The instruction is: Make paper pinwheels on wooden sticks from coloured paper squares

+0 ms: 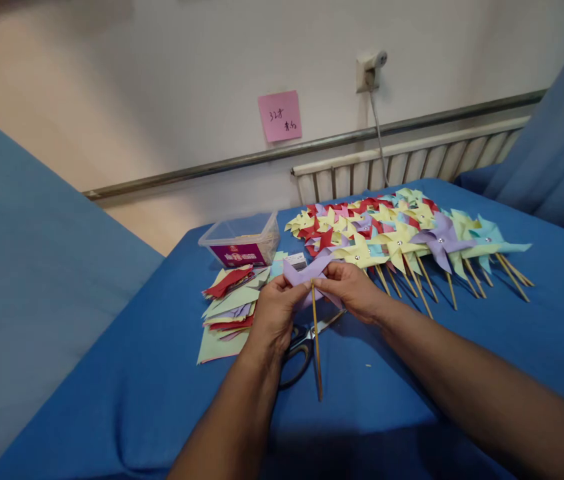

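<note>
My left hand and my right hand meet over a blue-covered table, both pinching a folded lilac paper pinwheel. A thin wooden stick hangs down from the paper between my hands, toward me. Black-handled scissors lie on the cloth just under my left hand. The middle of the pinwheel is hidden by my fingers.
A stack of coloured paper squares lies left of my hands. Behind it stands a clear plastic box. Several finished pinwheels on sticks lie in a row at the back right. A radiator and a pink note are on the wall.
</note>
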Available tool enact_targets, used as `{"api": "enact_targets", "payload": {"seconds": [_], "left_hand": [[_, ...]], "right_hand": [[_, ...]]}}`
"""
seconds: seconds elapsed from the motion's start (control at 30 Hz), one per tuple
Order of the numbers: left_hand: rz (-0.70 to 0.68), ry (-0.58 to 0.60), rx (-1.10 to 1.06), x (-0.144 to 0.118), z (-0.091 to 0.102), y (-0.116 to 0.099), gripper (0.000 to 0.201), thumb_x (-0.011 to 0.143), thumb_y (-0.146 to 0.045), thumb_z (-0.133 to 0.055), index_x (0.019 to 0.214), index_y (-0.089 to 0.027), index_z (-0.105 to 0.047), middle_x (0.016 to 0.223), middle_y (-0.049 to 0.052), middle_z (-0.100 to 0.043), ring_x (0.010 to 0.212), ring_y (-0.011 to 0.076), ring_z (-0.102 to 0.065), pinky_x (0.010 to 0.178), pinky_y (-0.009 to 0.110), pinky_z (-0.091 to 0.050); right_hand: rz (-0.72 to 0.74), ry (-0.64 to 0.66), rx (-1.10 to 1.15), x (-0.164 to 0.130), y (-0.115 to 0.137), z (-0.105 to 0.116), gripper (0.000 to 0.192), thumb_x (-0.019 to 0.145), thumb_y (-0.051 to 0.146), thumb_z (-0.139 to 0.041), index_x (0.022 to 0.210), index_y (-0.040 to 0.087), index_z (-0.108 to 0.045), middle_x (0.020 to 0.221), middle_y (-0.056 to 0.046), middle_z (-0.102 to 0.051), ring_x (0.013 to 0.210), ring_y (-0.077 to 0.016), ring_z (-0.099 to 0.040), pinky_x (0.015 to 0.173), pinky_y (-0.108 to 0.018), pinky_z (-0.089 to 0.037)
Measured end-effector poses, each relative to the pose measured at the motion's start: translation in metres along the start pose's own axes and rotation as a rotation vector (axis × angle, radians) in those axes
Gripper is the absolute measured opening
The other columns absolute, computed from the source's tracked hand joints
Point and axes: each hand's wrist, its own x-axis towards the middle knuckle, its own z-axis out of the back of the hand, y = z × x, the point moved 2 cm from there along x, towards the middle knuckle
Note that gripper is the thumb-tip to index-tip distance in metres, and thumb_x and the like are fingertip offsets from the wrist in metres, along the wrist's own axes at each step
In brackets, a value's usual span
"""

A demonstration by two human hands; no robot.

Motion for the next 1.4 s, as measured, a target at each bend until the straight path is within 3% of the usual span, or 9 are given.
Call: {"api": "enact_targets", "payload": {"seconds": [0.17,0.43,0.67,0.93,1.1,1.2,1.3,1.4], "left_hand": [[-0.004,0.002,0.013,0.001,0.001,0.001,0.043,0.052,-0.02,-0.085,0.091,-0.01,-0.072,0.083,0.007,-0.073,0.068,0.0147,-0.064,0.069,0.026,-0.048],[-0.005,-0.035,0.027,0.005,0.004,0.005,0.042,0.049,-0.018,-0.084,0.089,-0.01,-0.072,0.081,0.007,-0.073,0.067,0.0149,-0.063,0.07,0.026,-0.048],[0.013,-0.005,0.009,0.004,0.002,0.003,0.043,0.049,-0.02,-0.085,0.089,-0.011,-0.072,0.082,0.007,-0.073,0.066,0.0146,-0.063,0.069,0.026,-0.047],[0.01,0.01,0.03,-0.001,-0.002,0.001,0.042,0.049,-0.019,-0.085,0.088,-0.011,-0.071,0.08,0.006,-0.073,0.064,0.0139,-0.063,0.066,0.025,-0.047],[-0.021,-0.016,0.042,0.001,-0.001,0.001,0.043,0.05,-0.021,-0.085,0.088,-0.01,-0.071,0.081,0.007,-0.073,0.064,0.0144,-0.063,0.067,0.026,-0.048],[-0.031,-0.02,0.004,0.003,0.001,0.0,0.044,0.05,-0.021,-0.086,0.09,-0.01,-0.071,0.084,0.008,-0.074,0.068,0.0155,-0.065,0.071,0.027,-0.049],[-0.07,-0.084,-0.043,0.006,0.005,-0.004,0.045,0.05,-0.021,-0.086,0.092,-0.01,-0.071,0.085,0.008,-0.074,0.069,0.0158,-0.066,0.072,0.028,-0.049],[-0.127,-0.164,-0.063,0.007,0.009,-0.008,0.045,0.05,-0.021,-0.086,0.09,-0.01,-0.07,0.083,0.008,-0.074,0.067,0.0153,-0.065,0.069,0.027,-0.05]], "right_hand": [[-0.019,-0.022,0.021,0.001,-0.001,0.001,0.027,0.062,0.032,-0.081,0.077,0.014,-0.067,0.071,0.001,-0.067,0.063,-0.0107,-0.058,0.066,-0.025,-0.044],[-0.007,-0.008,0.001,0.004,-0.005,0.003,0.029,0.063,0.034,-0.081,0.082,0.015,-0.069,0.076,0.0,-0.069,0.067,-0.0113,-0.06,0.069,-0.026,-0.045],[-0.05,-0.049,-0.006,0.001,-0.001,0.004,0.029,0.062,0.037,-0.081,0.072,0.015,-0.065,0.067,0.002,-0.066,0.058,-0.0096,-0.056,0.06,-0.024,-0.042],[0.016,-0.075,-0.091,0.002,-0.001,0.003,0.026,0.063,0.032,-0.077,0.081,0.016,-0.069,0.075,-0.001,-0.07,0.069,-0.0148,-0.061,0.07,-0.03,-0.047],[0.008,-0.07,-0.069,0.002,-0.002,0.0,0.028,0.064,0.036,-0.078,0.081,0.016,-0.068,0.074,0.0,-0.069,0.066,-0.013,-0.059,0.066,-0.027,-0.045],[0.016,-0.083,-0.02,0.002,-0.004,0.001,0.032,0.068,0.044,-0.076,0.077,0.015,-0.065,0.066,0.001,-0.063,0.056,-0.0092,-0.051,0.054,-0.022,-0.039],[-0.049,-0.128,0.049,0.0,-0.006,0.001,0.039,0.074,0.056,-0.068,0.076,0.017,-0.061,0.056,0.004,-0.055,0.043,-0.006,-0.038,0.039,-0.019,-0.023],[-0.162,-0.051,0.085,-0.005,-0.009,-0.005,0.046,0.077,0.063,-0.061,0.084,0.017,-0.061,0.064,-0.001,-0.064,0.038,-0.0046,-0.034,0.036,-0.019,-0.014]]}}
